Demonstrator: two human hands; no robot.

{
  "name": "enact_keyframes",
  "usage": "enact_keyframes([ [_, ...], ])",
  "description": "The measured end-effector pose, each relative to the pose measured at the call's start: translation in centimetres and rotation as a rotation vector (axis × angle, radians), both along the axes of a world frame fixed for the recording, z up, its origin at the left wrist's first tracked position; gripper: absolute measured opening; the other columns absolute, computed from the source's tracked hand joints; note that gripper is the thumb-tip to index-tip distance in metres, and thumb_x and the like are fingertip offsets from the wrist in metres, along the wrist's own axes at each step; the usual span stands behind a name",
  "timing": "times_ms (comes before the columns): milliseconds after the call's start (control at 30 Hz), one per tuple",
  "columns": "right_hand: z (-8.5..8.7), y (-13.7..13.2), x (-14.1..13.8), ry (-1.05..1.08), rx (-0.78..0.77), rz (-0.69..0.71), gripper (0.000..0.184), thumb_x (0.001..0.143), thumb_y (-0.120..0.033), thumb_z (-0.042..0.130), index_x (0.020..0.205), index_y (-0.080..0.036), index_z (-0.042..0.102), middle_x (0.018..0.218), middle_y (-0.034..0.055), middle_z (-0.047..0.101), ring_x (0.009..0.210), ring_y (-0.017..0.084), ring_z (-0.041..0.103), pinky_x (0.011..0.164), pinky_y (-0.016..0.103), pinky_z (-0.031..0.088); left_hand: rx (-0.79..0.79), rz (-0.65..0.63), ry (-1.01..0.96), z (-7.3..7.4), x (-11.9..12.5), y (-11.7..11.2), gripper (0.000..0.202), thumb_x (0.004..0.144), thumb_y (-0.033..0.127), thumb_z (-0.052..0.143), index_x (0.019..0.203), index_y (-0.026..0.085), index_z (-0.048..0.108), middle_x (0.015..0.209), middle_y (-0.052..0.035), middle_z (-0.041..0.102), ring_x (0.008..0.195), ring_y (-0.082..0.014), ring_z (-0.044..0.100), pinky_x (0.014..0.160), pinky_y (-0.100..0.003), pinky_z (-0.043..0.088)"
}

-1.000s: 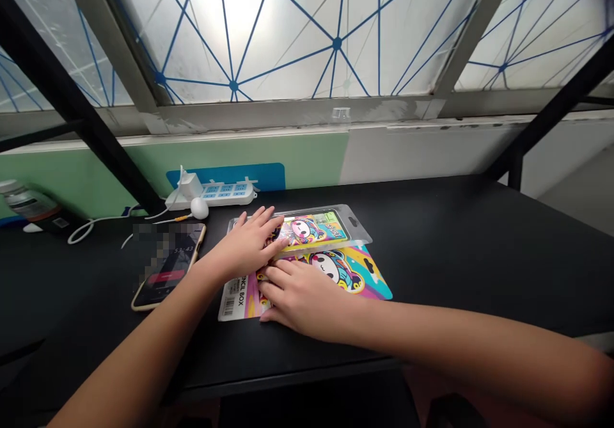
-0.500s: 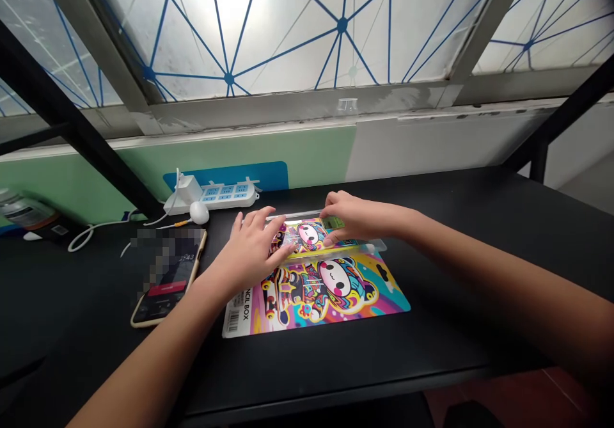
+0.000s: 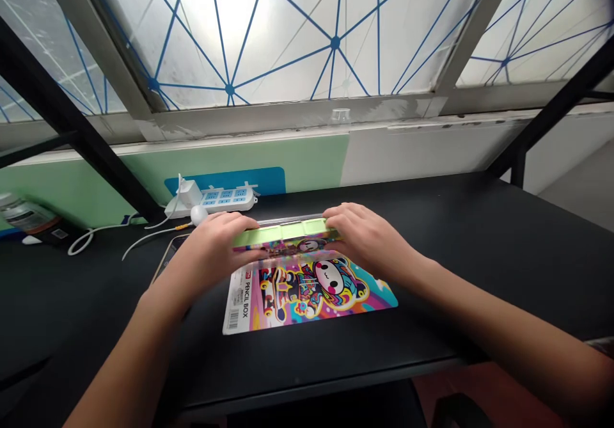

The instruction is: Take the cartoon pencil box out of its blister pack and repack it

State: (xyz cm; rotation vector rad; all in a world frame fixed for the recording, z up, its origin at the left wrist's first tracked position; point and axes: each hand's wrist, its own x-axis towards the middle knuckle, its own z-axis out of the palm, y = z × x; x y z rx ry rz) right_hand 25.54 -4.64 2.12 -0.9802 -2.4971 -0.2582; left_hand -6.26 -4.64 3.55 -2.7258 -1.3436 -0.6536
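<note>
Between my two hands is a pencil box [image 3: 285, 230], its light green side facing up and its colourful cartoon face tilted toward me. My left hand [image 3: 211, 242] grips the left end, fingers on top and thumb in front. At the opposite end, my right hand [image 3: 367, 235] holds it the same way, its thumb partly hidden. Clear plastic shows along the box's far and near edges. Below and in front lies a flat printed card [image 3: 307, 297] with a cartoon bear-hooded figure and the words "PENCIL BOX".
A phone [image 3: 169, 254] lies mostly hidden behind my left hand and forearm. Further back are a white power strip [image 3: 230, 199] with a plug and a white cable [image 3: 148, 235]. A bottle [image 3: 22, 212] lies at the far left. The black desk [image 3: 470, 249] meets the wall below a window.
The pencil box has been tipped up, so its green side shows instead of its flat printed face. Both hands have gone from resting on it to gripping its ends.
</note>
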Motion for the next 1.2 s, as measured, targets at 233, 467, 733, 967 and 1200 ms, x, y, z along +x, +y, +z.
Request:
enact_keyframes([
  [233,-0.8,-8.6,2.1,0.095,0.404,0.062,0.047,0.091,-0.006,0.066,0.136,-0.019,0.060,0.112,0.0082,0.069,0.113,0.026,0.059,0.113,0.045,0.049,0.440,-0.072,-0.217,-2.9,1.6,-10.7,0.042,0.086,0.005,0.076,0.124,0.016,0.060,0.115,-0.0121,0.067,0.106,-0.0273,0.061,0.105,-0.054,0.047],
  [467,-6.6,-11.1,2.5,0.113,0.185,0.053,0.039,0.096,-0.003,0.055,0.134,-0.013,0.060,0.128,0.0161,0.066,0.132,0.027,0.056,0.109,0.043,0.052,0.084,0.087,-0.196,-8.1,1.1,-11.6,0.041,0.095,0.022,0.067,0.134,0.024,0.052,0.136,-0.0136,0.060,0.124,-0.0322,0.055,0.102,-0.050,0.050],
  [733,-7.2,-11.1,2.7,0.198,-0.172,-0.170,0.066,0.091,-0.042,0.073,0.149,-0.024,0.045,0.158,0.0165,0.047,0.148,0.035,0.042,0.118,0.062,0.039,-0.218,0.186,-0.198,-8.8,0.4,-12.0,0.060,0.100,0.041,0.058,0.154,0.034,0.033,0.161,-0.0099,0.041,0.141,-0.0345,0.047,0.109,-0.054,0.045],
  [967,-6.3,-10.0,3.4,0.421,-0.461,-0.254,0.066,0.084,-0.048,0.080,0.143,-0.032,0.057,0.155,0.0084,0.053,0.142,0.032,0.050,0.116,0.050,0.045,-0.290,0.188,-0.280,-9.0,0.5,-11.0,0.061,0.101,0.033,0.056,0.157,0.039,0.031,0.160,-0.0086,0.039,0.143,-0.0347,0.044,0.113,-0.055,0.041],
  [1200,-3.9,-7.6,3.3,0.600,-0.633,-0.382,0.052,0.078,-0.067,0.076,0.111,-0.027,0.077,0.116,0.0077,0.077,0.109,0.032,0.070,0.091,0.041,0.057,-0.367,0.194,-0.379,-8.6,0.5,-11.0,0.077,0.095,0.034,0.064,0.160,0.039,0.023,0.155,-0.0101,0.045,0.142,-0.0353,0.045,0.113,-0.058,0.041],
])
